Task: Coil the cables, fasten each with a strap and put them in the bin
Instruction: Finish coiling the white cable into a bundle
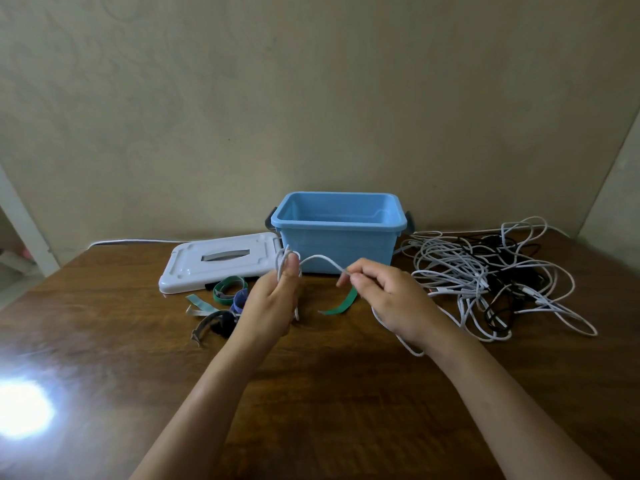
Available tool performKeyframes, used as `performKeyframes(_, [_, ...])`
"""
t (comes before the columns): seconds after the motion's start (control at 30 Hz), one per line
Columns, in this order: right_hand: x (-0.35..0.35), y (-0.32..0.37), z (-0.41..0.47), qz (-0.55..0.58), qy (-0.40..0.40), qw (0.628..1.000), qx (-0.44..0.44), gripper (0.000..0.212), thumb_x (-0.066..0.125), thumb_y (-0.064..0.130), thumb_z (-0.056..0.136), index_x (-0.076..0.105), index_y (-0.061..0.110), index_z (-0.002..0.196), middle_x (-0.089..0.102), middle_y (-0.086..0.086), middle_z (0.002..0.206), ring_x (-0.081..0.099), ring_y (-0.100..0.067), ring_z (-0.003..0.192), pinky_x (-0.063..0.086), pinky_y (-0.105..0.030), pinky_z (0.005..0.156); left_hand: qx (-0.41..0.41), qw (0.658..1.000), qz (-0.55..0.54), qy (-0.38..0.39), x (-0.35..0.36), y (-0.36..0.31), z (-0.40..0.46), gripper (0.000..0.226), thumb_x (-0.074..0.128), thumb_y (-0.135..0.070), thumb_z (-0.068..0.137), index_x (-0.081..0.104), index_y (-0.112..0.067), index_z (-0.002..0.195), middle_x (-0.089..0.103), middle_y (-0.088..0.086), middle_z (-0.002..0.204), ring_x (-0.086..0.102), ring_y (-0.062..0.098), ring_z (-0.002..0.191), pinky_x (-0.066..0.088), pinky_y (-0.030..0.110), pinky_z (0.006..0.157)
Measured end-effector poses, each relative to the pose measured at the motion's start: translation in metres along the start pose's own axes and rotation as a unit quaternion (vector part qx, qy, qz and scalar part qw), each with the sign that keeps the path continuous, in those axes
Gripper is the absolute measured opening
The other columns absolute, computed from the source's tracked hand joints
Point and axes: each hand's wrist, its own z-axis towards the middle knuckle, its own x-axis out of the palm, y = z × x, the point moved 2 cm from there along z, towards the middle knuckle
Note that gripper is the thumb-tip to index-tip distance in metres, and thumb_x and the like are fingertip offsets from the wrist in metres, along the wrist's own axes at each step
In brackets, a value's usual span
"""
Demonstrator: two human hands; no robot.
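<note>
A white lid with a slot handle lies flat on the wooden table, just left of the blue bin. In front of the lid, left of the bin, sits a small heap of straps in green, blue, pale and dark colours, some curled into loops. The left hand, raised in front of the bin's left corner, grips several turns of a thin white cable between thumb and curled fingers; the loops stick up above the thumb. From there the cable arcs across the bin's front wall to the right hand, which pinches it between thumb and forefinger; it then trails beneath that wrist. A single green strap lies flat between the hands, before the bin. Right of the bin spreads a loose tangle of white and black cables. The bin is open.
</note>
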Motion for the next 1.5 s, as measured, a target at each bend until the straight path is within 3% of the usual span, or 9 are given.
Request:
performKeyframes(0.1, [0.015,0.012,-0.005,0.031,0.012,0.999,-0.038,0.019,0.048,0.033,0.106,0.067,0.034,0.102,0.061,0.024,0.071,0.056,-0.001,0.068,0.045,-0.028,0.068,0.003,1.0,-0.02,0.014,0.007,0.002,-0.001,0.051,0.034,-0.058,0.101,0.054,-0.029,0.064,0.041,-0.008,0.052,0.034,0.006,0.043,0.027,0.025,0.042])
performKeyframes(0.27, [0.034,0.017,-0.008,0.014,0.025,0.997,-0.066,0.021,0.051,0.041,0.105,0.066,0.038,0.12,0.071,0.019,0.111,0.063,0.002,0.105,0.053,-0.024,0.089,0.008,0.999,-0.04,0.029,0.013,0.003,-0.002,0.06,0.037,-0.07,0.09,0.058,-0.014,0.089,0.042,-0.001,0.061,0.035,0.008,0.047,0.028,0.026,0.044])
performKeyframes(0.37, [0.033,0.016,-0.008,0.012,0.008,0.998,-0.059,0.021,0.054,0.039,0.104,0.068,0.04,0.12,0.071,0.021,0.107,0.062,0.006,0.101,0.046,-0.013,0.08,0.012,0.997,-0.053,0.052,0.012,0.002,-0.003,0.062,0.045,-0.072,0.085,0.058,-0.013,0.101,0.044,-0.004,0.06,0.036,0.007,0.047,0.03,0.024,0.042])
performKeyframes(0.5, [0.038,0.02,-0.011,0.014,0.01,0.997,-0.079,0.027,0.054,0.039,0.104,0.065,0.038,0.129,0.073,0.019,0.111,0.065,0.004,0.103,0.054,-0.018,0.088,0.0,0.997,-0.055,0.063,0.017,0.002,-0.004,0.043,0.05,-0.056,0.097,0.057,-0.013,0.097,0.045,-0.002,0.062,0.037,0.009,0.047,0.031,0.025,0.043])
performKeyframes(0.77, [0.026,0.018,-0.008,-0.061,0.06,0.996,-0.03,0.029,0.048,0.054,0.102,0.067,0.034,0.094,0.065,0.01,0.076,0.059,-0.003,0.071,0.042,-0.026,0.062,0.011,0.997,-0.057,-0.042,0.0,-0.001,0.002,0.05,0.035,-0.048,0.106,0.049,-0.016,0.071,0.04,-0.008,0.049,0.035,0.007,0.042,0.028,0.023,0.044])
performKeyframes(1.13, [0.08,0.017,-0.01,-0.089,0.128,0.987,-0.05,0.063,0.027,0.056,0.107,0.067,0.016,0.078,0.067,0.004,0.077,0.061,-0.008,0.069,0.035,-0.021,0.066,0.053,0.989,-0.136,-0.021,0.011,-0.007,-0.003,0.06,0.039,-0.054,0.099,0.058,0.002,0.097,0.039,0.0,0.06,0.037,0.012,0.05,0.032,0.028,0.045])
performKeyframes(1.33, [0.064,0.012,-0.006,-0.116,0.176,0.976,-0.055,0.039,0.039,0.049,0.106,0.066,0.025,0.091,0.069,0.007,0.093,0.063,-0.013,0.086,0.051,-0.041,0.082,0.032,0.986,-0.158,0.036,0.01,-0.006,-0.004,0.055,0.039,-0.054,0.1,0.062,-0.004,0.093,0.036,0.002,0.06,0.031,0.012,0.048,0.026,0.027,0.043])
performKeyframes(1.4, [0.053,0.012,-0.005,-0.172,0.181,0.966,-0.066,0.031,0.044,0.047,0.105,0.065,0.026,0.101,0.068,0.007,0.102,0.062,-0.014,0.094,0.049,-0.039,0.085,0.023,0.991,-0.126,0.043,0.007,-0.006,-0.004,0.057,0.038,-0.053,0.102,0.063,-0.003,0.093,0.037,0.001,0.059,0.032,0.011,0.047,0.027,0.025,0.041])
performKeyframes(1.5, [0.033,0.007,-0.002,-0.245,0.136,0.956,-0.086,0.024,0.05,0.051,0.102,0.056,0.035,0.085,0.06,0.015,0.088,0.054,-0.008,0.085,0.037,-0.032,0.077,0.021,0.997,-0.064,0.047,0.003,-0.004,-0.003,0.058,0.037,-0.056,0.101,0.064,-0.006,0.09,0.04,0.001,0.059,0.035,0.011,0.047,0.029,0.025,0.041])
